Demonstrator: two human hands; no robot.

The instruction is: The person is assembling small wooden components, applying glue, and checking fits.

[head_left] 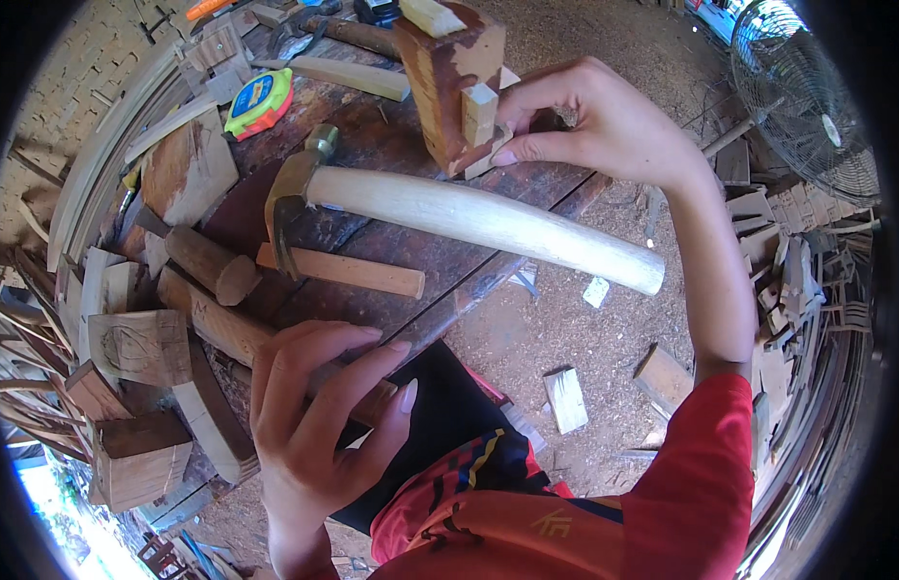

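Observation:
My right hand (pixel 604 126) reaches in from the right, thumb and forefinger pinching a small flat piece of wood (pixel 485 157) at the lower end of a thick brown wooden block (pixel 435 82). A pale peg-like piece (pixel 479 108) sticks out of that block's side, and a light strip (pixel 432 16) lies on its top. My left hand (pixel 319 416) hovers at the near bench edge, fingers curved and apart, beside a long wooden piece (pixel 213 314) partly hidden behind it. Between the hands lies a claw hammer (pixel 478 217), its head beside a reddish wooden stick (pixel 357 273).
A yellow-green and pink tape measure (pixel 260 103) sits on the dark workbench (pixel 367 145). A round wooden mallet-like piece (pixel 213 266) and several blocks (pixel 145 348) crowd the left side. A wire-caged fan (pixel 807 101) stands at the far right, near stacked wood scraps (pixel 792 280).

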